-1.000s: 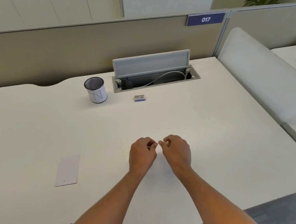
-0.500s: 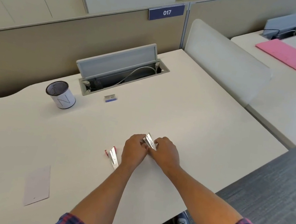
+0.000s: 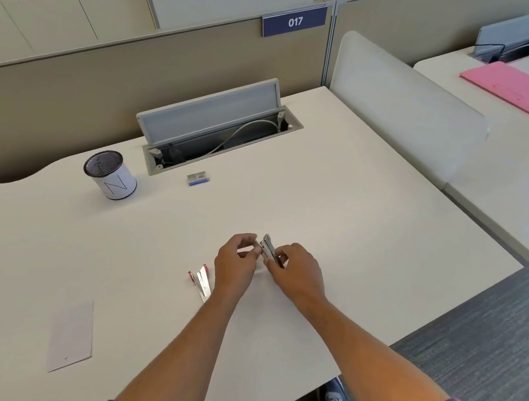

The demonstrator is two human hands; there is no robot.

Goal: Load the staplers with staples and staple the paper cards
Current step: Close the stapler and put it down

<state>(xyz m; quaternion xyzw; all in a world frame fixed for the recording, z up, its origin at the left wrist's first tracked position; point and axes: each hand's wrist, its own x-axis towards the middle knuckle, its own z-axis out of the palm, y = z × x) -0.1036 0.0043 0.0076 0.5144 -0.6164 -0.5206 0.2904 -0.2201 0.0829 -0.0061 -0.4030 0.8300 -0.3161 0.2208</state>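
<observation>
A small silver stapler (image 3: 268, 249) is held up over the desk middle, tilted, with my right hand (image 3: 297, 271) closed around its lower end. My left hand (image 3: 237, 258) pinches at its upper end with thumb and fingers; whether a staple strip is between them is too small to tell. A second stapler (image 3: 201, 281), silver with red ends, lies flat on the desk just left of my left wrist. A white paper card (image 3: 72, 336) lies near the front left. A small blue staple box (image 3: 198, 178) lies farther back.
A white mesh-topped pen cup (image 3: 111, 175) stands at the back left. Behind the staple box an open cable tray (image 3: 221, 138) has its lid raised. A white divider (image 3: 405, 111) borders the right side; beyond it lies a pink folder (image 3: 523, 90). The desk's front edge runs diagonally at right.
The view has swung left and down, bringing the red-ended stapler into sight. My hands have spread slightly and the silver stapler now shows more clearly between them.
</observation>
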